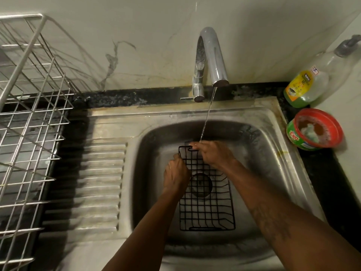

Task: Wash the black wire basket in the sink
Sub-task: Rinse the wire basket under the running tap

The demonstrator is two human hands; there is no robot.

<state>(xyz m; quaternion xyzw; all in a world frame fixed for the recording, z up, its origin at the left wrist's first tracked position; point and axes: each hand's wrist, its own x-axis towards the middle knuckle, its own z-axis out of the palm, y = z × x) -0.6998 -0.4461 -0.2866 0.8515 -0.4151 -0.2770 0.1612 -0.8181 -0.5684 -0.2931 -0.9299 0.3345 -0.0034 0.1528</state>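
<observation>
Where the counter ended at the left, a steel rack (29, 114) stood beside the ribbed drainboard (101, 173). Next came the sink (148, 137), its steel basin wet and dull. The left hand (175, 174) had its fingers curled round the basket's left edge, near the far end. The basket (207, 210) lay within the basin, its long side running away from the person, over the dark drain (201, 184), which showed through the mesh. It was black wire, a long rectangle of square grid with low sides, a dipped handle notch in the far rim and a flat loop at the near rim. Whether its far end was lifted off the basin floor could not be told. The right hand (213, 153) gripped the far rim just beside the notch, fingers bent over the wire. Above it, the tap (213, 55) sent a thin stream (207, 118) down onto the fingers of that hand. At the right, on the counter, stood a bottle (306, 85) of green liquid and, near it, an open red-rimmed tub (314, 130).
</observation>
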